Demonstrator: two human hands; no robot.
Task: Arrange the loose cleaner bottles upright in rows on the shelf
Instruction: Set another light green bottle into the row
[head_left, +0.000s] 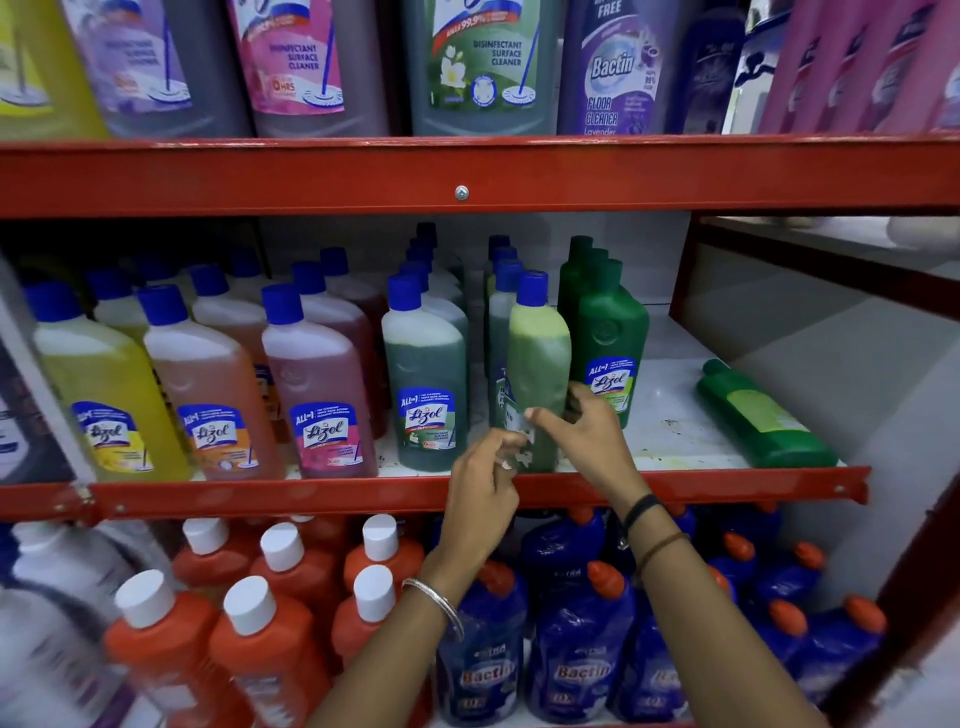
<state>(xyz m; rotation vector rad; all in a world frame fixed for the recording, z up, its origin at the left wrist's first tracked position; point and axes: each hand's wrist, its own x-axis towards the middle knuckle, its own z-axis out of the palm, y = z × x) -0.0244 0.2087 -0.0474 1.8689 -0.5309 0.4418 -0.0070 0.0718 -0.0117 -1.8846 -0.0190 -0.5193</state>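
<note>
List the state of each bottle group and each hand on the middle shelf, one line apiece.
Pale green blue-capped bottle: upright at the shelf front, turned sideways, both hands on it.
Dark green opaque bottle: lying on its side, right end of shelf.
Yellow, orange, pink and green blue-capped rows: upright.
Left hand: fingers at the pale bottle's base.
Right hand: touching its lower side.

Soft even light; edges warped, hands perhaps motion-blurred.

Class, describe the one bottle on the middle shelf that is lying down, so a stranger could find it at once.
Start at the middle shelf, where the bottles stand upright in rows. Go to its right end, past the last row of dark green bottles. There a green bottle lies on its side, alone, with a pale green label.
</note>
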